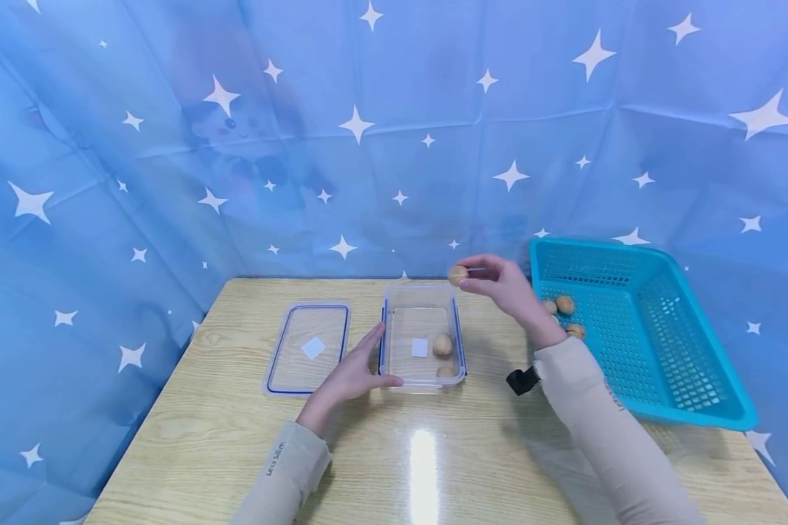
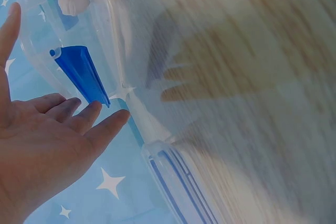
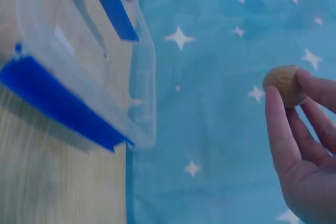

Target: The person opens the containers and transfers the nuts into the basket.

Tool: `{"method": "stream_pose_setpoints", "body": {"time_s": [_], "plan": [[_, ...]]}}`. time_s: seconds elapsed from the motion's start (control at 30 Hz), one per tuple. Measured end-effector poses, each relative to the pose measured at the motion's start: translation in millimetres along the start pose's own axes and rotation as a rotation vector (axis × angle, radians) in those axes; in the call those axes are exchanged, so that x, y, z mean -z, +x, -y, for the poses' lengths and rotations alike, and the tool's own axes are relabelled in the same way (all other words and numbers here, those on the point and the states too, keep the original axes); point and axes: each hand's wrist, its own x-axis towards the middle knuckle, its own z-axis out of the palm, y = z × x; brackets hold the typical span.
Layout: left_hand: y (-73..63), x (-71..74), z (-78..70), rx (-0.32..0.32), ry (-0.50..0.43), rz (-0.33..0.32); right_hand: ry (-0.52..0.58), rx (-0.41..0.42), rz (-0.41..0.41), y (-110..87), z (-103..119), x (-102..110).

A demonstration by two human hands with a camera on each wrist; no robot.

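Observation:
Between the thumb and fingertips of my right hand (image 1: 499, 281) is a walnut (image 1: 457, 275), pinched above the far right corner of a clear plastic box (image 1: 423, 381). The right wrist view shows the same walnut (image 3: 285, 85) out beyond the box rim. Inside the box lie a walnut (image 1: 443, 345) and another walnut (image 1: 445, 372) near its front wall, beside a white square label (image 1: 419, 348). My left hand (image 1: 357, 372) rests at the box's left side with fingers extended, thumb at the front rim. A blue side latch (image 2: 84, 74) hangs next to those fingers in the left wrist view.
A turquoise plastic basket (image 1: 643, 408) stands at the right, with several walnuts (image 1: 565, 304) along its left side. The box's lid (image 1: 295, 350), edged in blue, lies flat on the wooden table (image 1: 190, 437) at the left. Behind hangs a blue star-patterned curtain (image 1: 407, 87).

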Motion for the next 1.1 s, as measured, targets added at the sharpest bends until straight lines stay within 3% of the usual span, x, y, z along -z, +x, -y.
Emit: {"method": "stream_pose_setpoints", "body": {"time_s": [0.4,0.6,0.8,1.1], "plan": [[2.8,2.4,-1.6,0.016,0.006,-0.001,-0.092,-0.045,-0.263,-9.7,-15.4,54.9],[4.2,3.6,-1.3,0.020,0.003,0.001,-0.105,-0.099,-0.344,-12.8,-28.6,78.5],[5.4,4.9,-1.3,0.018,-0.006,-0.001,-0.100,-0.134,-0.346,-13.5,-50.6,103.2],[1.2,-0.7,3.6,0.021,-0.013,0.008,-0.167,-0.240,-0.263,-23.9,-100.3,125.2]]}}
